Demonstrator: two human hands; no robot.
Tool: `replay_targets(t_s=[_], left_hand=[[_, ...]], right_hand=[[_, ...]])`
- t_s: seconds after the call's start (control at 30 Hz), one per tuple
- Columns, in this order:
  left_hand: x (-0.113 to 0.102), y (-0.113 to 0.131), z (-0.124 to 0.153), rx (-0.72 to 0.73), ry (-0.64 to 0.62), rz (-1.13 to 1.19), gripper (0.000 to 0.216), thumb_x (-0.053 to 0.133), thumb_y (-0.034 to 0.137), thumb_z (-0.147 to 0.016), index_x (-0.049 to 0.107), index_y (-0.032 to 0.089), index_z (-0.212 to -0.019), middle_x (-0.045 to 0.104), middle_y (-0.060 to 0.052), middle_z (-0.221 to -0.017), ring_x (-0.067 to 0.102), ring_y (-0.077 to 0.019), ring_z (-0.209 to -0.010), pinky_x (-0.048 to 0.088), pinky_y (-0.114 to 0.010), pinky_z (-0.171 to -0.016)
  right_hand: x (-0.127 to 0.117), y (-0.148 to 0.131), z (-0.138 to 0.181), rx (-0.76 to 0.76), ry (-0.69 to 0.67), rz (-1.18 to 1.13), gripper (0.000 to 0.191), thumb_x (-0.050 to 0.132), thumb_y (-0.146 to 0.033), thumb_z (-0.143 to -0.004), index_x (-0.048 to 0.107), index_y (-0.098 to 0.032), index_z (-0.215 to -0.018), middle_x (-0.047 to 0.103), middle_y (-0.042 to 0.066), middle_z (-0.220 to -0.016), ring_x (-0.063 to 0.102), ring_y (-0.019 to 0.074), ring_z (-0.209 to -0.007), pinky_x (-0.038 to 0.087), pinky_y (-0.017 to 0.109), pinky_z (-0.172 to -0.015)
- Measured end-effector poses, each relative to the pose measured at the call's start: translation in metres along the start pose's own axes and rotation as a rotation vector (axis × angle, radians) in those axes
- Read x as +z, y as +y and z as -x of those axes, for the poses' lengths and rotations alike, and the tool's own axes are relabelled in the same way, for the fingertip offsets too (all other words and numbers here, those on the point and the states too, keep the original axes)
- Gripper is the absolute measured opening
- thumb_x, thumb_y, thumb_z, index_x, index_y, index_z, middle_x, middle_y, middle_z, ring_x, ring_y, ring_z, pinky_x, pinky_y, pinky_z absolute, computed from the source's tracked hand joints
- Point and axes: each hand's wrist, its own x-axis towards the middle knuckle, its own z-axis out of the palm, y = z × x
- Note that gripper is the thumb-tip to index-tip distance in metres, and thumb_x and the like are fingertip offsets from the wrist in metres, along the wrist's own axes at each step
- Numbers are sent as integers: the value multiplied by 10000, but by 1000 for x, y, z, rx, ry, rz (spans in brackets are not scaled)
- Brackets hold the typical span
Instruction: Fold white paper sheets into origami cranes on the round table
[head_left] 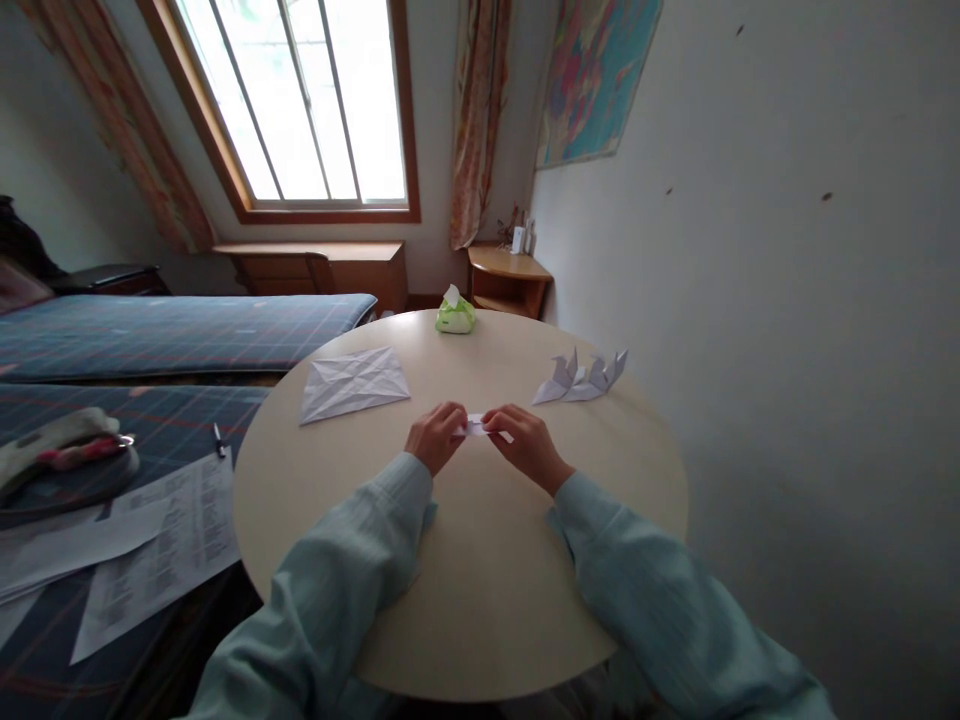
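Between my two hands is a small folded piece of white paper (475, 425), held over the middle of the round table (480, 580). My left hand (436, 436) pinches its left end, fingers closed. At the other end, my right hand (529, 441) grips the paper the same way, and a white tip pokes out below the fingers. Much of the fold is hidden by my fingers. To the right stand two folded paper birds (581, 378), close together. A creased sheet of white paper (355, 383) lies flat to the left.
A green tissue pack (455, 312) sits at the table's far edge. Left of the table, a bed (187, 415) carries printed sheets (169, 545), a pen (219, 441) and a bag-like item (67, 455). A white wall (787, 350) rises close on the right.
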Motion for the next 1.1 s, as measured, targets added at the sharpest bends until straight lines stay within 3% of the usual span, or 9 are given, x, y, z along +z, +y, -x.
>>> replay_targets(t_s=[0.07, 0.13, 0.23, 0.37, 0.47, 0.67, 0.77, 0.97, 1.1], left_hand=[[8, -5, 1, 29, -80, 20, 121, 481, 136, -721, 538, 193, -811, 560, -41, -1011, 538, -138, -840, 424, -245, -722], [16, -10, 4, 13, -209, 80, 279, 502, 82, -661, 516, 192, -918, 589, -35, -932, 548, -146, -826, 442, -255, -727], [21, -18, 11, 48, -264, 186, 456, 541, 105, -624, 471, 187, -1067, 602, -37, -977, 538, -167, -911, 426, -295, -832], [20, -21, 23, 186, -264, 269, 450, 566, 221, -675, 492, 167, -1115, 539, -78, -1146, 461, -191, -1083, 355, -316, -947], [20, -20, 25, 179, -257, 260, 368, 501, 253, -752, 517, 161, -1108, 544, -76, -1149, 465, -176, -1091, 365, -308, -950], [21, -16, 18, 159, -254, 119, 335, 365, 148, -806, 544, 197, -1085, 572, -36, -1117, 513, -145, -1042, 416, -287, -908], [21, -18, 21, 188, -308, 79, 361, 343, 147, -813, 516, 194, -1127, 535, -34, -1169, 455, -149, -1113, 373, -295, -955], [21, -22, 34, 143, -464, 67, 496, 326, 390, -839, 282, 204, -1296, 287, -49, -1352, 219, -189, -1259, 263, -393, -1012], [20, -23, 34, 130, -504, 102, 492, 306, 406, -844, 263, 228, -1300, 266, -40, -1360, 204, -192, -1263, 255, -415, -1008]], right_hand=[[4, 2, 3, -14, -88, 60, 110, 446, -129, -771, 534, -186, -737, 588, 51, -876, 520, 146, -820, 388, 245, -711], [8, 6, 8, -2, -181, 86, 103, 455, -108, -751, 531, -178, -757, 582, 51, -835, 522, 147, -786, 389, 242, -688], [9, 10, 14, -16, -245, 68, 99, 511, -181, -740, 524, -174, -837, 578, 54, -832, 522, 158, -799, 392, 249, -701], [7, 10, 20, -34, -264, 101, 121, 463, -197, -780, 521, -164, -880, 588, 66, -860, 525, 161, -825, 388, 245, -713], [9, 8, 20, -3, -260, 173, 127, 419, -163, -798, 529, -161, -861, 593, 67, -830, 532, 153, -787, 380, 232, -674], [15, 3, 15, 56, -242, 288, 103, 438, -117, -773, 531, -151, -803, 597, 57, -780, 538, 144, -742, 376, 224, -640], [11, 1, 17, 2, -274, 306, 103, 444, -119, -772, 534, -153, -807, 601, 61, -803, 541, 155, -770, 398, 234, -643], [0, 3, 32, -162, -275, 121, 171, 451, -265, -810, 543, -152, -900, 547, 101, -1091, 475, 174, -1043, 400, 299, -863], [0, 7, 35, -210, -232, 109, 208, 456, -261, -811, 550, -157, -964, 547, 93, -1101, 449, 181, -1071, 379, 335, -911]])
